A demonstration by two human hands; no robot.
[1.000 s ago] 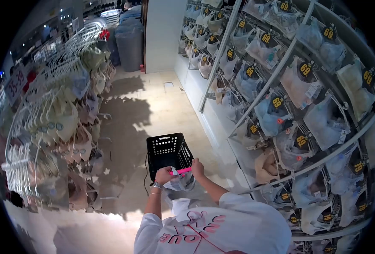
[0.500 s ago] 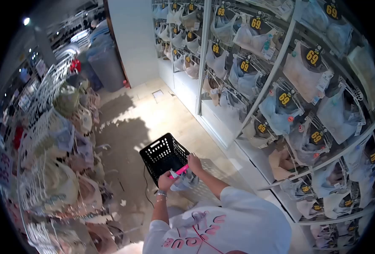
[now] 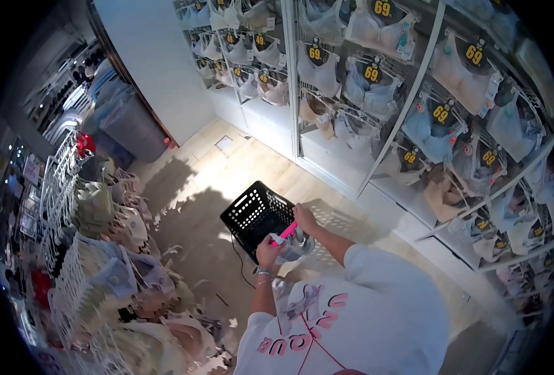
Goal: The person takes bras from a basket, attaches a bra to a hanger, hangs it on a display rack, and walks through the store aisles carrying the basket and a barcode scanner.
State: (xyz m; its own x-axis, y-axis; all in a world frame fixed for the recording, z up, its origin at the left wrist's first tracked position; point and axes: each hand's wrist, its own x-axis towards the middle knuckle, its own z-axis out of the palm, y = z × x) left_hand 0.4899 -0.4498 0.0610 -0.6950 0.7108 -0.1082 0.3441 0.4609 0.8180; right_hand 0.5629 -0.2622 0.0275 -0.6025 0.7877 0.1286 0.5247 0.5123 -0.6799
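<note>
A black shopping basket (image 3: 249, 199) with a perforated wall is held in front of my body, tilted. Across its near side runs a bright pink bar (image 3: 289, 229), which looks like the basket's handle. My left hand (image 3: 268, 251) is closed around the lower left end of the bar, beside a small whitish piece (image 3: 279, 239) I cannot identify. At the bar's upper right end, my right hand (image 3: 304, 217) is closed on it by the basket's rim. Pale grey fabric (image 3: 298, 246) shows just below the bar, between my forearms. The basket's inside is dark.
Shelving on the right carries bras on hangers (image 3: 370, 84) with black-and-yellow price tags. To the left stands a rack crowded with hung bras (image 3: 111, 272). Grey bins or bundles (image 3: 136, 134) stand by the white wall (image 3: 158, 59). A thin dark cord (image 3: 239, 265) lies near the basket.
The view has turned, so the basket and my hands sit farther right in the picture. Both hands keep their hold on the pink bar.
</note>
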